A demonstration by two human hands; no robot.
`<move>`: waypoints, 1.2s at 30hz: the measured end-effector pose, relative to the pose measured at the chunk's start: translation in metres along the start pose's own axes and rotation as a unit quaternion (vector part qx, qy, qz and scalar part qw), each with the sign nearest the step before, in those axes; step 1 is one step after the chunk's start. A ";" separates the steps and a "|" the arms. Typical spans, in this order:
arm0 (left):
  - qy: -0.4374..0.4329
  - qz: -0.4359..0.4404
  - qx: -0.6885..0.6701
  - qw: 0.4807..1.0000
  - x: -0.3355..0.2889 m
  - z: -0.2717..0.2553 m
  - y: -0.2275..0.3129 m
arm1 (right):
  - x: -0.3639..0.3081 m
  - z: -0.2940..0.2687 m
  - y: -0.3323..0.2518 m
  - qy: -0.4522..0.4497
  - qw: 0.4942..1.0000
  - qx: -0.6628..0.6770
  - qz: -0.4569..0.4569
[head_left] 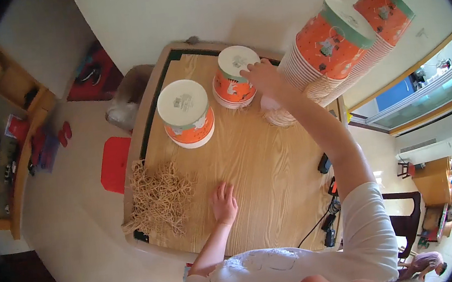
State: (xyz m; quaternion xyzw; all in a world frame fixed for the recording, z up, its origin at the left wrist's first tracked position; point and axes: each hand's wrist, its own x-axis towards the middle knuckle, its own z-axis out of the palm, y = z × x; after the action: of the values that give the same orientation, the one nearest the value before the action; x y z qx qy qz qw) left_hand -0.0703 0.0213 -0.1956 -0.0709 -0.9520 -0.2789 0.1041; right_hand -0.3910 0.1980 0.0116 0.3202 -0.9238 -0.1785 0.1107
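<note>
My right hand point(264, 77) reaches far across the wooden table point(264, 192). Its fingers curl over the right edge of an upside-down orange paper bucket point(231, 89) with a pale base. My left hand point(225, 206) rests on the tabletop with fingers apart, holding nothing. To the left of the gripped bucket stands another upside-down orange paper bucket point(191, 132). Tall nested stacks of the same buckets point(322, 48) rise at the back right, beyond my right forearm. A heap of tan crinkled paper strips point(161, 198) lies left of my left hand.
Black adapters and a cable point(329, 223) lie along the table's right edge. On the floor at left are a red stool point(116, 164) and a bin with a plastic liner point(126, 107). A dark chair point(407, 218) stands at right; another person point(426, 264) is farther back.
</note>
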 end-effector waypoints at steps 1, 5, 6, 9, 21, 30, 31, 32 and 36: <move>0.003 0.005 -0.002 1.000 0.000 -0.001 0.001 | 0.001 -0.001 0.002 -0.020 1.000 0.006 0.002; 0.001 -0.003 -0.010 1.000 0.001 -0.004 0.004 | -0.002 0.001 0.008 0.016 1.000 -0.007 -0.012; -0.007 -0.011 -0.023 1.000 0.002 -0.005 0.004 | -0.003 0.002 0.008 0.018 1.000 -0.013 -0.006; -0.005 0.013 -0.057 0.998 0.015 0.001 0.010 | -0.006 0.007 0.013 0.022 1.000 -0.014 -0.003; 0.031 0.041 0.089 0.995 0.245 0.054 0.020 | -0.006 0.007 0.004 0.047 0.999 -0.010 -0.020; 0.009 0.068 0.186 0.980 0.257 0.058 0.019 | -0.006 0.013 0.011 0.050 0.999 -0.014 -0.007; 0.035 0.080 0.193 0.977 0.257 0.059 0.016 | -0.005 0.014 0.010 0.069 0.997 -0.017 -0.009; 0.035 0.079 0.194 0.977 0.257 0.059 0.014 | -0.005 0.015 0.010 0.070 0.997 -0.016 -0.009; -0.002 0.070 0.191 0.979 0.255 0.059 0.013 | -0.008 0.020 0.008 0.094 0.995 -0.015 -0.009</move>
State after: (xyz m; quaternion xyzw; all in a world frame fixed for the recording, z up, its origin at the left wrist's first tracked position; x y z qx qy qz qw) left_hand -0.3243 0.0841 -0.1761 -0.1168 -0.9807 -0.0835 0.1329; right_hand -0.3956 0.2146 -0.0043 0.3417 -0.9038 -0.1622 0.2003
